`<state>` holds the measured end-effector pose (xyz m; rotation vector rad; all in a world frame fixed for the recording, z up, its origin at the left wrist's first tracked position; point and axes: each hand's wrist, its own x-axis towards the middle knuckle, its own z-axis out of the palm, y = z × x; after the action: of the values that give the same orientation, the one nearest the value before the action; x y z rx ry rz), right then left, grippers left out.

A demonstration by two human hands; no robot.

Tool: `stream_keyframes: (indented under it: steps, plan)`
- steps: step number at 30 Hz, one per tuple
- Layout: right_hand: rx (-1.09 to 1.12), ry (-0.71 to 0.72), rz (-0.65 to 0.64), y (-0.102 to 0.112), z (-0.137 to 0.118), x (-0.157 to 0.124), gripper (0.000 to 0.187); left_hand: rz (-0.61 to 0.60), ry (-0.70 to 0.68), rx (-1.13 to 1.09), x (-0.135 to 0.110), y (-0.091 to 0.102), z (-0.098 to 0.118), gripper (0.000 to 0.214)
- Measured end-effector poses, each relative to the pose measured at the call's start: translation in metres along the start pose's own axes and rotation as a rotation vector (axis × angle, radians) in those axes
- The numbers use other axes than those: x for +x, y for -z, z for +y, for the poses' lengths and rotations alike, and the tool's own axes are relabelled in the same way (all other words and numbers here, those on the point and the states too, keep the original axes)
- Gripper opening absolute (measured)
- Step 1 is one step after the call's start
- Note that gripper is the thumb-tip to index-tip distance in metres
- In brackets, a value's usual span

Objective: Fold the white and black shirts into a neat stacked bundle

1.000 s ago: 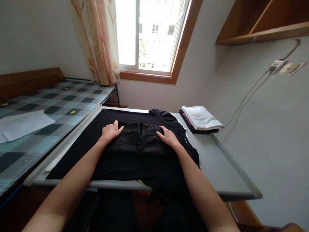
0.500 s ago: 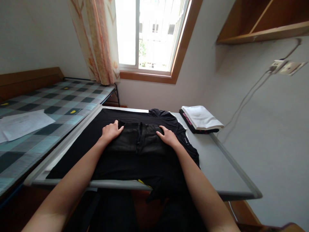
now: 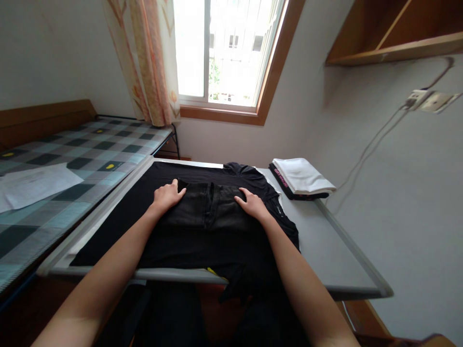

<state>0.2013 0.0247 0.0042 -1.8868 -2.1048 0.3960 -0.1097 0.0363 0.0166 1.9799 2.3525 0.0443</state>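
A black T-shirt (image 3: 119, 212) is spread over the table, its collar toward the right and one sleeve hanging past the near edge. On top of it lies a shiny black leather-like piece (image 3: 188, 205), roughly rectangular, with a gap across its middle. My left hand (image 3: 168, 196) grips this piece at its far left corner, thumb pointing inward. At the far right corner my right hand (image 3: 251, 205) does the same, thumb and fingers at the edge. Some fingertips are hidden. What exactly the black piece is cannot be made out.
A white-topped table (image 3: 336, 250) with a grey rim carries a folded stack of white and black cloth (image 3: 302, 176) at its far right. To the left stands a bed with a checked mattress (image 3: 79, 159) and paper sheets (image 3: 39, 185). Cables hang from the wall socket (image 3: 417, 99).
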Motion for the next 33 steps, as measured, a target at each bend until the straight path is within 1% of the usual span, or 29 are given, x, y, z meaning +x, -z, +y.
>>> stream_keyframes:
  steps: [12, 33]
  plan:
    - [-0.012, 0.001, -0.004, 0.0021, -0.0024, -0.0018, 0.057, 0.002, -0.005, 0.002, 0.0005, -0.0007, -0.0004, 0.061]
    - [-0.028, 0.014, 0.01, -0.0004, -0.0004, -0.0005, 0.057, 0.009, -0.013, 0.036, -0.0012, 0.0, 0.0011, 0.058]
